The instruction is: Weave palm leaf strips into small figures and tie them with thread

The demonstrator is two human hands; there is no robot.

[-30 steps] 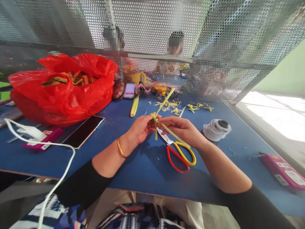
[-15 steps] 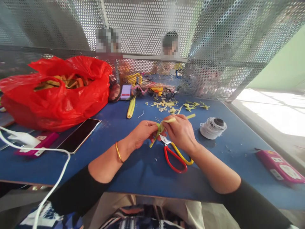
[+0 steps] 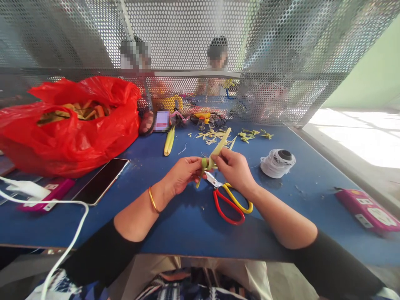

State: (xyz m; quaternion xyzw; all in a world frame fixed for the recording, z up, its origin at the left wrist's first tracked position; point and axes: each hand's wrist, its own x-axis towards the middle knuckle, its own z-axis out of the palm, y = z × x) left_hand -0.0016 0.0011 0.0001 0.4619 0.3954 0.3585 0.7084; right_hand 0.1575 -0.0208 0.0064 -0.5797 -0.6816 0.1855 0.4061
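My left hand (image 3: 182,174) and my right hand (image 3: 235,168) meet over the blue table (image 3: 187,216), both pinched on a yellow-green leaf strip (image 3: 215,152). The strip is folded into a small knot between my fingertips, with one end sticking up to the right and a short end hanging down. A gold bangle sits on my left wrist. Scissors (image 3: 229,199) with one red and one yellow handle lie on the table just under my right hand.
A red plastic bag (image 3: 68,125) of leaf pieces stands at the left, with a phone (image 3: 101,180) and a white cable (image 3: 62,233) beside it. A spool of white thread (image 3: 278,162), leaf scraps (image 3: 218,135), a pink case (image 3: 368,210) and a perforated metal screen (image 3: 200,50) surround the work spot; people sit behind the screen.
My hands have drawn close together and the long strip has been folded into a tight knot between my fingers; its free end now points up to the right.
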